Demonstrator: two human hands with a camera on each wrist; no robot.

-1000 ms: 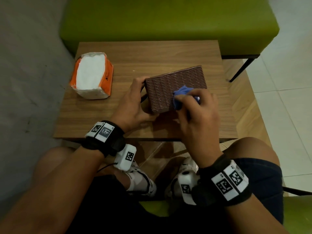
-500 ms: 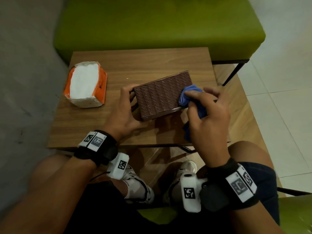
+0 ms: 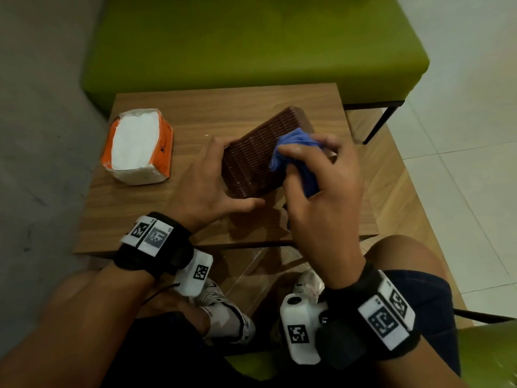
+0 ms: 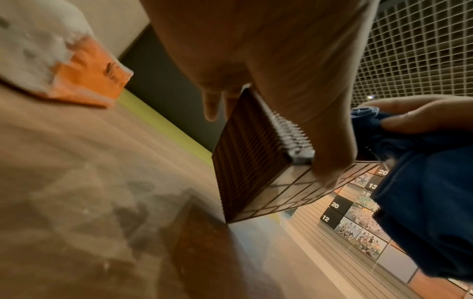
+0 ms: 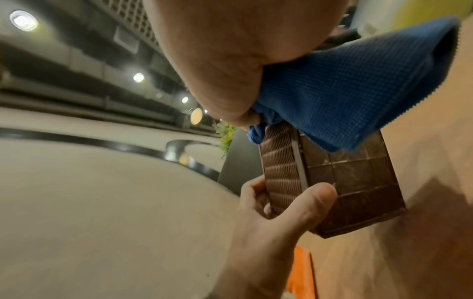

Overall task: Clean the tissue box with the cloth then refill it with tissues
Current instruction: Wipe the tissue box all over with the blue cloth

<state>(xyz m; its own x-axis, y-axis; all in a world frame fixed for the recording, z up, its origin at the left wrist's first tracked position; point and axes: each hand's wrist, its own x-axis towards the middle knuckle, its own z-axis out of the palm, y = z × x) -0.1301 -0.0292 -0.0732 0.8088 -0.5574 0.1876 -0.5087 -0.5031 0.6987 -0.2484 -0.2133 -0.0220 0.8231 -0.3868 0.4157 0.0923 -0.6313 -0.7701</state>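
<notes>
Now | 1 tissue box (image 3: 253, 161) (left hand (image 3: 205, 186) gripping) | 1 cloth (image 3: 296, 147) bunched in right hand (image 3: 321, 197)

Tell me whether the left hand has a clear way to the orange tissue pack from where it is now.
Probably yes. The tissue pack lies on the table to the left of the left hand, with only bare wood between them. But that hand grips the tissue box while the right hand wipes with the cloth, so it must let go first.

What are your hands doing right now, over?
Left hand grips the brown tissue box, tilted up on the table. Right hand holds the blue cloth against the box. Tissue pack waits left, untouched. Nothing in the way.
</notes>
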